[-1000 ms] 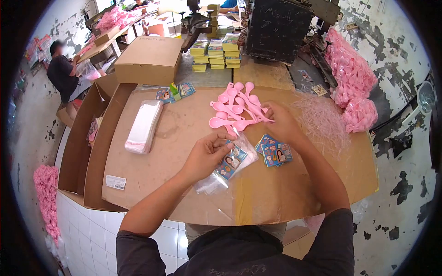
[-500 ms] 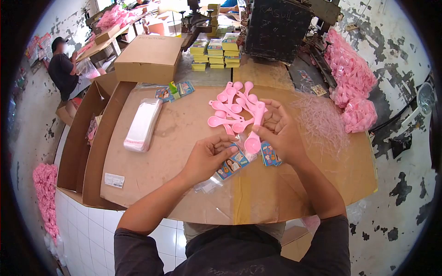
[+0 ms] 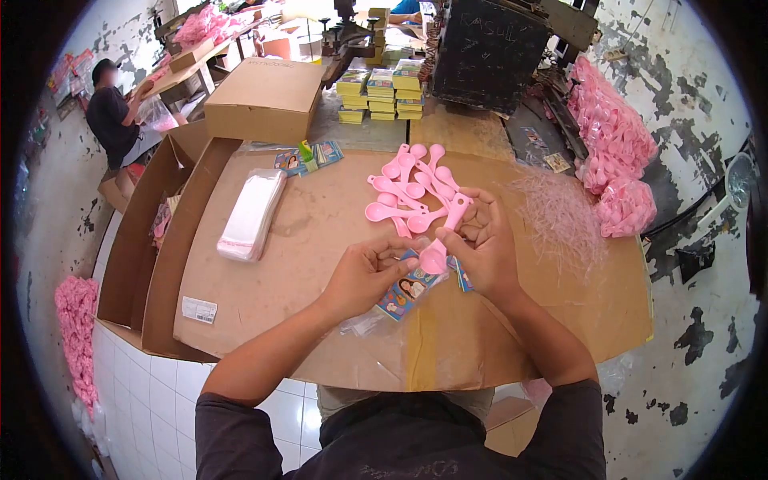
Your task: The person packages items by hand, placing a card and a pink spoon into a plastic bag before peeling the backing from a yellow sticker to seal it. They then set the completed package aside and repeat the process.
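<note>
My right hand (image 3: 484,248) pinches a pink measuring spoon (image 3: 434,258) by its handle, bowl pointing down and left. Closed on a clear plastic bag (image 3: 364,322) with a blue printed card (image 3: 405,294) in it, my left hand (image 3: 368,276) sits just left of the spoon's bowl. The spoon overlaps the bag's upper end; whether it is inside cannot be made out. Beyond both hands lies a heap of pink measuring spoons (image 3: 400,188). More blue cards (image 3: 462,276) lie partly hidden under my right hand.
A stack of clear bags (image 3: 252,216) lies left on the cardboard-covered table (image 3: 264,312). An open carton (image 3: 152,272) stands along the left edge, a closed box (image 3: 264,92) behind. Card stacks (image 3: 382,92) stand at the back; plastic strands (image 3: 560,216) lie right. A person (image 3: 116,120) works far left.
The spoon in my right hand has moved slightly left and down, over the bag's upper end. My left hand keeps its hold on the bag. The view has shifted slightly.
</note>
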Action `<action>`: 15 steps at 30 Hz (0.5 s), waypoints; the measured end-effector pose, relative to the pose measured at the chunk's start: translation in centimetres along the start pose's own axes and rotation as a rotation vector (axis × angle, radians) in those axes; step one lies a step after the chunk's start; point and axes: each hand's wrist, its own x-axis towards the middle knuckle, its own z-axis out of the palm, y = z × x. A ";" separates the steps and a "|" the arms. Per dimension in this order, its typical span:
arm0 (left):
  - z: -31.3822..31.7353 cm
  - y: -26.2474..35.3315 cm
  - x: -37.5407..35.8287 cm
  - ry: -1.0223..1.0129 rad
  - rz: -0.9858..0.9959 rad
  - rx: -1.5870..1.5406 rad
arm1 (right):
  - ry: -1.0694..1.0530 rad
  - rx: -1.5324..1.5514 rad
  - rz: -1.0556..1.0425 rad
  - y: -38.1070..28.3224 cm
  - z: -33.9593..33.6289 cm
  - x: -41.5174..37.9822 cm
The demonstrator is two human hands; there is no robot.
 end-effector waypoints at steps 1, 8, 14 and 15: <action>0.1 0.0 0.0 -0.001 0.002 0.025 | 0.025 0.032 -0.002 0.0 0.3 -0.1; 0.1 0.4 0.0 0.041 0.003 0.012 | -0.071 -0.106 -0.145 2.3 0.1 -1.2; -0.9 0.1 0.2 -0.014 -0.014 -0.096 | -0.342 -0.072 -0.109 0.8 -1.5 -0.3; -0.9 0.3 0.1 -0.031 -0.018 -0.102 | -0.310 -0.103 -0.159 0.0 -1.0 -0.1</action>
